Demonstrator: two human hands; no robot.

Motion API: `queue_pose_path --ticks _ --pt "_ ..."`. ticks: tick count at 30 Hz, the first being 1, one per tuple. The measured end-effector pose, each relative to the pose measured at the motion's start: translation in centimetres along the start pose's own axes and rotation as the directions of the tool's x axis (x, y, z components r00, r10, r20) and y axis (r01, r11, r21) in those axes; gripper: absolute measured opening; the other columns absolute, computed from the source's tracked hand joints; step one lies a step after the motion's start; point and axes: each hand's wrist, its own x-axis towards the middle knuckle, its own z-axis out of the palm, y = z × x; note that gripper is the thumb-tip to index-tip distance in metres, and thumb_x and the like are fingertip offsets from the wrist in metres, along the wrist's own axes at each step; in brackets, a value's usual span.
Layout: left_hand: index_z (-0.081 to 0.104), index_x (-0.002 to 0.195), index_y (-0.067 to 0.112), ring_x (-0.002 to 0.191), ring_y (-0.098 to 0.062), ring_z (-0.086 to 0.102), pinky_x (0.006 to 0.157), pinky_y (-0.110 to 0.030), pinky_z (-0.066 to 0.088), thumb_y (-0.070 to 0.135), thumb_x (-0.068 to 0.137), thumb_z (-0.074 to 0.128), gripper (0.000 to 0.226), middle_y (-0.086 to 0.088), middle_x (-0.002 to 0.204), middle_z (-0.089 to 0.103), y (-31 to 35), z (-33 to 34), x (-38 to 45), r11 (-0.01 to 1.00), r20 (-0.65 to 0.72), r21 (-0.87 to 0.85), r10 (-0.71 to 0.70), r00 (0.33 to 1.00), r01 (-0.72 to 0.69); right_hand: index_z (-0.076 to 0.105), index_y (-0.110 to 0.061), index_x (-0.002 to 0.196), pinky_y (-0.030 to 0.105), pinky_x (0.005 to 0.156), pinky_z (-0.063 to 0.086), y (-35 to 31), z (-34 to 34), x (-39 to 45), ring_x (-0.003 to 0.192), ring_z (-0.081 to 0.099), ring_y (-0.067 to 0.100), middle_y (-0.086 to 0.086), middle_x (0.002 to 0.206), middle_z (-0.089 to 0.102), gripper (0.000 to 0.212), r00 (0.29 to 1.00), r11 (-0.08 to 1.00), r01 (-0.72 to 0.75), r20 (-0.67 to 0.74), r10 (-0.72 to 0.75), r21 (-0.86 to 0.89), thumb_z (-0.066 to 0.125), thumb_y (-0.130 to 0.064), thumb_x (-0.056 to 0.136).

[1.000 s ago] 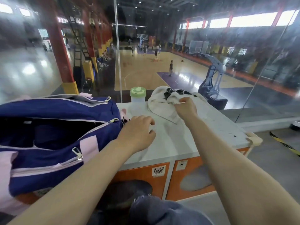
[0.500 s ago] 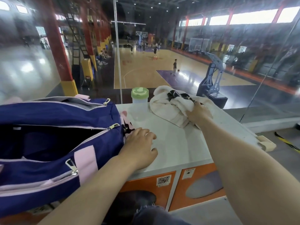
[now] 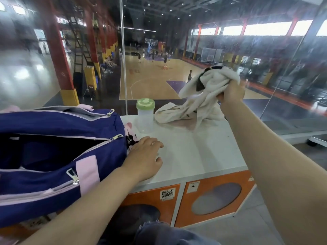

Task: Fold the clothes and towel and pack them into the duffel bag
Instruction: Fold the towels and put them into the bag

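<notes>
A navy duffel bag (image 3: 53,138) with pink trim lies unzipped on the left of a white locker top (image 3: 203,156). My left hand (image 3: 143,158) rests flat on the top beside the bag's end, fingers apart, holding nothing. My right hand (image 3: 231,94) grips a bunched cream-white garment with dark parts (image 3: 203,89) and holds it up above the far right of the top. The garment's lower folds still trail onto the surface, where more cream cloth (image 3: 169,114) lies.
A clear bottle with a green lid (image 3: 145,115) stands upright between the bag and the cloth. A glass wall rises just behind the locker top. Orange locker doors (image 3: 212,197) face me below the front edge.
My right hand has closed on the cream garment and lifted it up and to the right off the locker top. My left hand has stayed beside the bag.
</notes>
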Motion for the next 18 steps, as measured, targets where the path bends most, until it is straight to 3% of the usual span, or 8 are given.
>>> queue_pose_path --ticks 3,6,8,11,13,15,17,18 --pt "0.039 0.142 0.026 0.141 -0.014 0.022 0.117 -0.034 0.021 0.029 0.094 0.046 0.048 0.007 0.150 0.035 0.3 -0.2 -0.4 1.000 0.000 -0.013 0.009 1.000 -0.009 0.053 -0.015 0.125 0.043 0.076 0.061 -2.9 0.3 -0.8 0.101 0.068 0.030 0.013 0.116 0.066 0.032 0.993 0.994 0.081 0.085 -0.087 0.072 0.044 -0.017 0.094" --pt "0.039 0.141 0.026 0.139 -0.014 0.025 0.115 -0.033 0.022 0.028 0.093 0.047 0.048 0.007 0.149 0.036 0.5 0.1 -0.8 1.000 0.006 -0.003 0.019 1.000 -0.019 0.055 -0.008 0.128 0.050 0.078 0.059 -6.4 0.6 -1.4 0.101 0.070 0.036 0.020 0.118 0.067 0.039 0.985 0.989 0.116 0.118 -0.126 0.093 0.053 -0.014 0.090" --pt "0.039 0.141 0.026 0.139 -0.014 0.025 0.114 -0.033 0.024 0.029 0.093 0.047 0.049 0.007 0.149 0.035 0.6 0.3 -1.0 1.000 0.020 0.012 0.022 1.000 -0.022 0.057 -0.004 0.126 0.051 0.080 0.058 -7.9 0.5 -0.8 0.102 0.069 0.036 0.022 0.117 0.067 0.044 0.975 0.987 0.156 0.156 -0.159 0.031 0.059 -0.017 0.084" --pt "0.039 0.141 0.027 0.139 -0.014 0.025 0.113 -0.034 0.024 0.030 0.093 0.046 0.049 0.007 0.149 0.035 0.8 0.6 -1.2 0.999 0.032 0.026 0.025 0.999 -0.026 0.067 -0.008 0.108 0.048 0.084 0.059 -9.8 0.7 -2.3 0.099 0.070 0.032 0.018 0.106 0.071 0.031 0.969 0.965 0.199 0.181 -0.168 -0.172 0.051 -0.024 0.087" --pt "0.039 0.142 0.027 0.139 -0.013 0.025 0.113 -0.034 0.023 0.031 0.093 0.046 0.049 0.007 0.149 0.035 1.1 0.7 -1.2 0.999 0.038 0.033 0.033 0.999 -0.034 0.063 -0.007 0.114 0.048 0.088 0.057 -10.6 1.1 -3.2 0.100 0.067 0.031 0.015 0.106 0.068 0.038 0.957 0.858 0.260 0.234 -0.169 -0.442 0.038 -0.026 0.093" --pt "0.038 0.142 0.027 0.140 -0.014 0.025 0.113 -0.033 0.023 0.031 0.094 0.046 0.050 0.007 0.150 0.034 1.3 0.8 -1.4 0.999 0.052 0.035 0.035 0.998 -0.036 0.059 -0.002 0.116 0.047 0.087 0.056 -11.0 1.0 -3.7 0.099 0.064 0.031 0.017 0.109 0.064 0.039 0.945 0.640 0.302 0.310 -0.103 -0.707 0.032 -0.022 0.096" --pt "0.038 0.143 0.027 0.140 -0.014 0.025 0.114 -0.033 0.024 0.031 0.094 0.047 0.050 0.006 0.151 0.033 1.4 0.9 -1.5 0.999 0.065 0.035 0.036 0.997 -0.038 0.058 -0.007 0.101 0.038 0.074 0.055 -10.8 0.5 -3.8 0.082 0.060 0.027 0.013 0.092 0.061 0.025 0.934 0.442 0.323 0.356 -0.009 -0.837 0.034 -0.014 0.098" --pt "0.038 0.143 0.027 0.140 -0.014 0.026 0.114 -0.033 0.024 0.031 0.094 0.047 0.050 0.006 0.151 0.034 1.5 0.9 -1.6 0.999 0.069 0.027 0.035 0.997 -0.037 0.056 -0.010 0.095 0.035 0.069 0.054 -10.7 0.4 -3.6 0.074 0.057 0.024 0.008 0.083 0.057 0.019 0.928 0.410 0.337 0.373 0.008 -0.848 0.037 -0.013 0.099"
